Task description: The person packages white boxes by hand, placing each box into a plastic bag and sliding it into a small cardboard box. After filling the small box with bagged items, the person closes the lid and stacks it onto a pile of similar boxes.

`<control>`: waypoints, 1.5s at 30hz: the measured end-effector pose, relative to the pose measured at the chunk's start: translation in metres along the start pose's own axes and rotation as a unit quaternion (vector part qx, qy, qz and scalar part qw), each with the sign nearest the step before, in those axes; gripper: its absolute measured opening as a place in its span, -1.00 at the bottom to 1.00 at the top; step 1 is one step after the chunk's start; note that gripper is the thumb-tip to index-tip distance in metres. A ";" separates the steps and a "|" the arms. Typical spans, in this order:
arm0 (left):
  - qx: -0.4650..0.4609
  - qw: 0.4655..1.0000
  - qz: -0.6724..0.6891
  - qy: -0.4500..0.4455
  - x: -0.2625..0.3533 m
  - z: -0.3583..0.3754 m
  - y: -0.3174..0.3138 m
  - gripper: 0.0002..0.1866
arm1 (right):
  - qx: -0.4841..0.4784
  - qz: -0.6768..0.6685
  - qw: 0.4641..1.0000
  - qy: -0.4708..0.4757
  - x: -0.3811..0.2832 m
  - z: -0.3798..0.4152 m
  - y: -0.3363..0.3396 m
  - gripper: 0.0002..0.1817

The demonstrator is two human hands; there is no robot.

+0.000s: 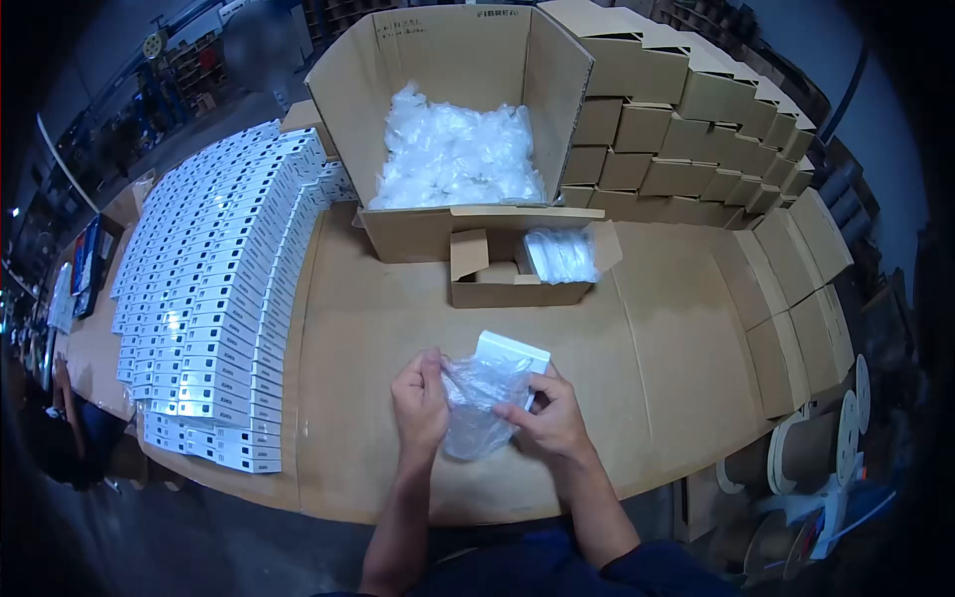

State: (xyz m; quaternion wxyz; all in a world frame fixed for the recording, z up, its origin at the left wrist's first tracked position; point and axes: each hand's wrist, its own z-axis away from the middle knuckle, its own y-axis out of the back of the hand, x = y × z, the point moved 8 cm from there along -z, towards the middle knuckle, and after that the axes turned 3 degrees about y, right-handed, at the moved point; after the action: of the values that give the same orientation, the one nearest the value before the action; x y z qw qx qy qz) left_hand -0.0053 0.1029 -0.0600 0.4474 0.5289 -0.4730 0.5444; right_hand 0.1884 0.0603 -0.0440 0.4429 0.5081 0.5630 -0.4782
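Note:
A clear plastic bag (476, 428) hangs between my hands over the front middle of the table. My left hand (421, 400) pinches the bag's left edge, its thumb pointing up. My right hand (550, 413) grips a small white box (512, 350), with the thumb pressed on the bag's right side. The box's far end sticks out beyond the bag, and the film overlaps its near part. Past my hands stands a small open carton (517, 296) with bagged white items (562, 256) upright in its right half.
Behind the small carton is a large open box (453, 40) full of clear plastic bags (458, 149). Stacked white boxes (209, 298) fill the left side. Brown cartons (676, 139) are piled at the back right, with open cartons (796, 298) along the right edge. A person's arm (68, 408) shows far left.

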 end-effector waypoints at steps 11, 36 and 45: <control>-0.185 0.852 -0.304 -0.383 0.105 0.026 -0.033 -0.56 | 0.017 0.304 0.940 0.156 -0.050 0.005 -0.009 -0.74; -0.191 0.951 0.231 0.072 -0.013 0.020 -0.024 -0.12 | 0.148 0.239 0.948 0.148 -0.033 0.020 0.020 -0.85; -0.203 0.979 0.030 0.018 0.006 0.025 -0.024 -0.48 | 0.149 0.086 0.981 0.093 -0.011 0.020 0.056 -0.75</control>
State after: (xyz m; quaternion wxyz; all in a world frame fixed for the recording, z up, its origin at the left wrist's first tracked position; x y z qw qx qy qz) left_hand 0.0222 0.0814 -0.0531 0.5372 0.4027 -0.5814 0.4596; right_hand 0.2456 0.0408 -0.0415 0.3469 0.6571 0.4786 -0.4678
